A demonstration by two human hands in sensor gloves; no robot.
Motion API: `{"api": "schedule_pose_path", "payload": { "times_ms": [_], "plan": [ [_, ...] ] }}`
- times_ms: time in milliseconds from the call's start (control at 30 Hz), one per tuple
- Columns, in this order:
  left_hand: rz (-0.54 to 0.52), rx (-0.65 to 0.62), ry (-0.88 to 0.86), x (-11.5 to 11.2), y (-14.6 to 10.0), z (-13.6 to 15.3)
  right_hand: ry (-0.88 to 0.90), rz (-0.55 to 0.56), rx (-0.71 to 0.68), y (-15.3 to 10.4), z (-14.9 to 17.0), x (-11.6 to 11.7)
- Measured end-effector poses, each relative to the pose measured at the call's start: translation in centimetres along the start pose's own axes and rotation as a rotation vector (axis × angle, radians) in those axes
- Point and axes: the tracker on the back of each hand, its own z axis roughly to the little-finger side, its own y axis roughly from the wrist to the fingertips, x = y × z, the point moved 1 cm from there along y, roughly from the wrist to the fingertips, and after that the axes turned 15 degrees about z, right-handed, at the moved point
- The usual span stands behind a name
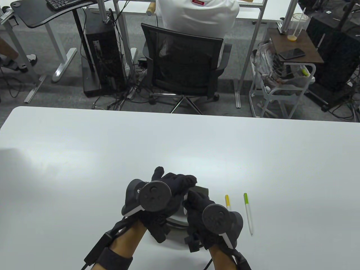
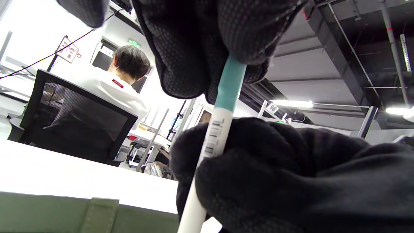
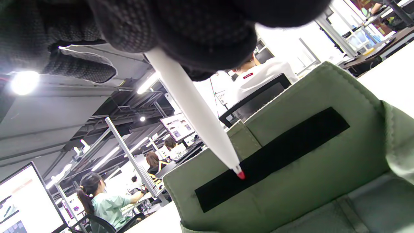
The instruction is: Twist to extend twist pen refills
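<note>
1. Step in hand: the twist itself. Both hands meet over the table [image 1: 84, 146] at its 6 o'clock edge, holding one pen [image 2: 213, 136] between them, above a green pouch [image 3: 307, 181].
2. Left hand [image 1: 161, 194]: fingers curled closed on the pen's teal cap end, as the left wrist view shows.
3. Right hand [image 1: 202, 213]: fingers wrapped closed around the white barrel, just below the teal section. The hands almost touch.
4. Refill state: in the right wrist view a red tip [image 3: 241, 175] shows at the end of the barrel. Judgement: the refill is extended or nearly so; whether it is fully out cannot be told.
5. Other pens: a yellow pen [image 1: 227, 202] and a green pen [image 1: 248, 213] lie on the table at 3 o'clock from the hands, apart from each other. Their tip states are too small to read.
6. Next move, as a judgement: finish the counter-rotation while keeping the barrel fixed, confirm the tip, then put this pen down and take up one that is still retracted.
</note>
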Motion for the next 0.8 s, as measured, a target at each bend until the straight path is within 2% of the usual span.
{"api": "schedule_pose_path", "payload": {
  "times_ms": [133, 233, 433, 567, 800],
  "plan": [
    [-0.048, -0.007, 0.021, 0.4, -0.4, 0.5, 0.003, 0.004, 0.018, 0.0, 0.0, 0.0],
    [-0.114, 0.034, 0.024, 1.6, -1.0, 1.6, -0.054, 0.011, 0.009, -0.1, 0.4, 0.3],
    [-0.174, 0.236, 0.097, 4.7, -3.2, 6.2, -0.105, -0.026, 0.037, -0.1, 1.4, 1.0],
    [-0.147, 0.371, 0.125, 5.3, -4.6, 10.0, -0.111, -0.021, 0.038, 0.0, 1.4, 1.0],
    [0.017, 0.538, 0.245, 3.2, -5.4, 14.9, -0.128, -0.023, 0.038, -0.1, 1.4, 1.0]
  ]
}}
